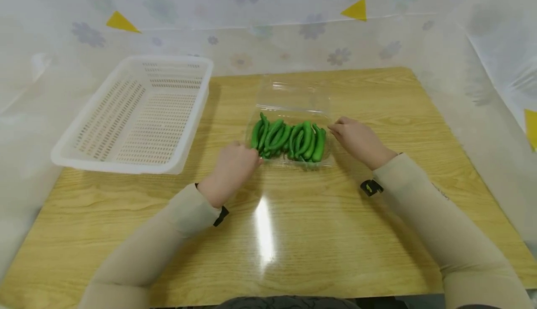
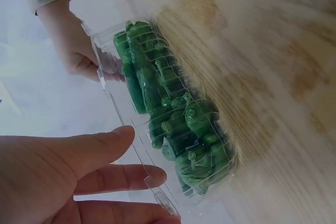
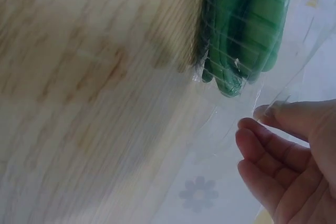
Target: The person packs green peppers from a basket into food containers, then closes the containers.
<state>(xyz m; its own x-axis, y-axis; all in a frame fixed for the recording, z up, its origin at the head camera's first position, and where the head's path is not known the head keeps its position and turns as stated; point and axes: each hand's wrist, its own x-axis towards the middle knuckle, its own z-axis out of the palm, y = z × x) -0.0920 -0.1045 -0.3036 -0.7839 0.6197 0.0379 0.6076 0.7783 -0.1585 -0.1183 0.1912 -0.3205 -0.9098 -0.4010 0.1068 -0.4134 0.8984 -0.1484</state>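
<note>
A hinged clear plastic box [image 1: 293, 97] lies on the table with its lid folded back and away from me. Several long green peppers [image 1: 274, 137] sit side by side in its lower half. My left hand [image 1: 232, 171] holds the near left corner; in the left wrist view, thumb and fingers [image 2: 149, 174] lie on either side of the thin rim [image 2: 116, 103]. My right hand [image 1: 361, 142] pinches the box's right edge between thumb and forefinger. Seen in the right wrist view, the remaining fingers [image 3: 262, 182] curl loosely beside the wall.
A large white slotted plastic basket [image 1: 176, 157] stands on the wooden table [image 1: 356, 253] at the left. Flower-patterned white sheeting [image 1: 268, 43] surrounds the table's back and sides, with yellow triangles [image 1: 356, 10] on it.
</note>
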